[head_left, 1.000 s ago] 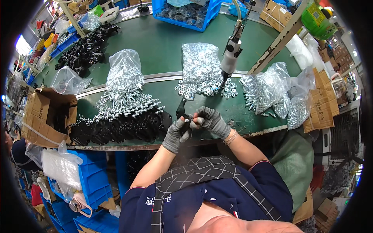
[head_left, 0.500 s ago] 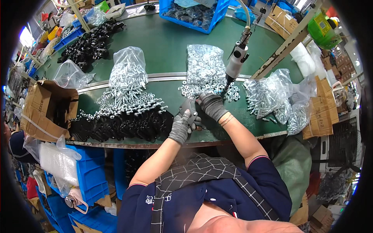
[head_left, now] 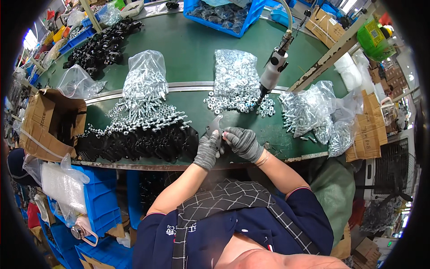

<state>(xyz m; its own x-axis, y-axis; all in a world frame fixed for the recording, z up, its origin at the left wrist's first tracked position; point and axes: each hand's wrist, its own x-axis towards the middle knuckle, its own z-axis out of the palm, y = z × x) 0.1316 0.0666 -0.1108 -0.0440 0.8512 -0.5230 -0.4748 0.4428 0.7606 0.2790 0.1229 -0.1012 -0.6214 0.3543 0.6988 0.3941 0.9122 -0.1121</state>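
Observation:
My left hand [head_left: 206, 151], in a grey striped glove, grips a flat grey metal bracket [head_left: 215, 124] whose upper end with a hole sticks out beyond the fingers. My right hand [head_left: 244, 144], gloved alike, is pinched at the bracket's right edge. Whatever lies between its fingertips is too small to make out. Just beyond the hands, loose nuts [head_left: 218, 106] spill from a clear bag [head_left: 236, 71]. A hanging air screwdriver [head_left: 273, 74] points down among the nuts, away from both hands.
Left of my hands, black parts [head_left: 139, 145] lie in a row with bolts [head_left: 143, 117] behind them. More bagged bolts [head_left: 300, 112] sit to the right. A cardboard box [head_left: 49, 123] stands at far left, a blue crate [head_left: 244, 27] at the back. A post [head_left: 331, 51] slants across the right side.
My right hand has drawn back from the nuts toward me and now pinches beside the bracket. The bracket's upper end shows more clearly in my left hand.

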